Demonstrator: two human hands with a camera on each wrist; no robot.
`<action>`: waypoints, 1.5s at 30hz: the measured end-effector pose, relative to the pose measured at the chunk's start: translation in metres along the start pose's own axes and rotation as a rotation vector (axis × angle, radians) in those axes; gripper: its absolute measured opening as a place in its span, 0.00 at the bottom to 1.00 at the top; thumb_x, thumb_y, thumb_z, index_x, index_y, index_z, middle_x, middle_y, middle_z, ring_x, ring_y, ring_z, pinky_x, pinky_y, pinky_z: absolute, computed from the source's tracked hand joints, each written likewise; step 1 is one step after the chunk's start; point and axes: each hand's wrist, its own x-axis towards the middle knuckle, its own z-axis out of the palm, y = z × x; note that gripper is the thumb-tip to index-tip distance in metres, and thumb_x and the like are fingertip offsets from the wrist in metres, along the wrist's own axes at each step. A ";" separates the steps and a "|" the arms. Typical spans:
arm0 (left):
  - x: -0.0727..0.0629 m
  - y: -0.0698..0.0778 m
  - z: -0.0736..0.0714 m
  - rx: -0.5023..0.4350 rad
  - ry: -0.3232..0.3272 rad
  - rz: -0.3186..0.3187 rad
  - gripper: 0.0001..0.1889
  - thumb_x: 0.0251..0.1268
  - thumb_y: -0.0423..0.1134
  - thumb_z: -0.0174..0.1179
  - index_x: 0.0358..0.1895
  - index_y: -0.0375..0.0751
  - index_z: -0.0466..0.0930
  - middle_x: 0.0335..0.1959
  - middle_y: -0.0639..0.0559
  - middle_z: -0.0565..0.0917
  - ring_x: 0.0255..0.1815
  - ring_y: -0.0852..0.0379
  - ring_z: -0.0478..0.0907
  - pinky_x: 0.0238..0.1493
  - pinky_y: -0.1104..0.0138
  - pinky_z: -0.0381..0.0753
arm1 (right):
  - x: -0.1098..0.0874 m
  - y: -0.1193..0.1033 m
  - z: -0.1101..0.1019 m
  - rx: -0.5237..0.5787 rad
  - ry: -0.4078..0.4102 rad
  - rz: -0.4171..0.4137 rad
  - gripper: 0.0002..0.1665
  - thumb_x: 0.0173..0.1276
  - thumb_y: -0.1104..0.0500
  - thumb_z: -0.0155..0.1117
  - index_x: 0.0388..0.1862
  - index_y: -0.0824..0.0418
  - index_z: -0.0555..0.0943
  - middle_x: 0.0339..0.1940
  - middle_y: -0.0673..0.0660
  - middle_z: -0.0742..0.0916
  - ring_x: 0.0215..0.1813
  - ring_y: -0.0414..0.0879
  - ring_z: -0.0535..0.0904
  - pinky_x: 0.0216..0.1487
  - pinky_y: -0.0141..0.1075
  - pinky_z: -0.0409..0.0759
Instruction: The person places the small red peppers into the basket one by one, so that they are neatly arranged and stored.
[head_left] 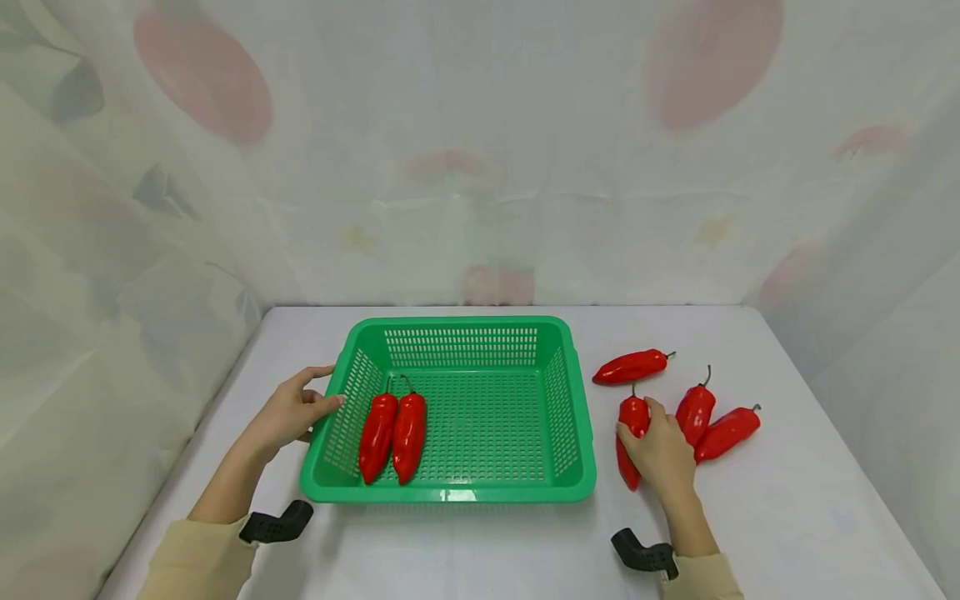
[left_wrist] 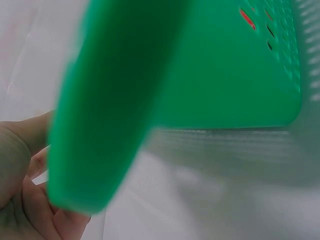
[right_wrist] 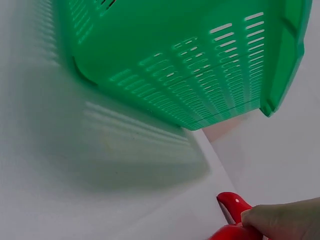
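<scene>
A green plastic basket (head_left: 480, 492) stands on the table with two red chili peppers (head_left: 408, 437) side by side in its left part. My left hand (head_left: 288, 412) holds the basket's left rim, thumb on top; in the left wrist view the fingers (left_wrist: 70, 222) show beside the green rim (left_wrist: 100, 165). Right of the basket, my right hand (head_left: 663, 450) pinches a red pepper (head_left: 633, 414) between thumb and fingers, its stem pointing away. The right wrist view catches only the thumb and part of that pepper (right_wrist: 234, 233), at the lower edge.
One red pepper (head_left: 632, 367) lies behind the right hand. Two more, an upright-pointing pepper (head_left: 696, 412) and a slanted pepper (head_left: 727, 434), lie touching to its right. The white table (head_left: 810, 500) meets patterned cloth (head_left: 600, 208) at the back and sides.
</scene>
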 end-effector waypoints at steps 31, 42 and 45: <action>-0.001 0.001 0.001 0.003 0.005 0.002 0.36 0.64 0.43 0.57 0.71 0.40 0.50 0.31 0.40 0.76 0.26 0.53 0.80 0.27 0.59 0.84 | 0.013 -0.008 -0.033 0.062 0.007 -0.094 0.40 0.59 0.52 0.63 0.65 0.68 0.61 0.47 0.71 0.79 0.37 0.59 0.79 0.33 0.49 0.83; 0.000 0.001 0.000 0.012 0.001 0.004 0.36 0.64 0.43 0.57 0.71 0.40 0.50 0.32 0.39 0.77 0.27 0.53 0.80 0.27 0.59 0.83 | 0.025 -0.013 -0.054 0.082 0.029 -0.145 0.39 0.62 0.51 0.59 0.67 0.68 0.59 0.48 0.73 0.78 0.33 0.57 0.77 0.28 0.45 0.82; 0.000 0.002 0.000 0.016 0.001 0.002 0.37 0.64 0.44 0.57 0.71 0.40 0.49 0.32 0.40 0.78 0.27 0.53 0.80 0.27 0.59 0.83 | 0.028 -0.015 -0.057 0.083 0.030 -0.151 0.39 0.63 0.51 0.59 0.66 0.68 0.60 0.49 0.73 0.78 0.37 0.60 0.78 0.31 0.48 0.82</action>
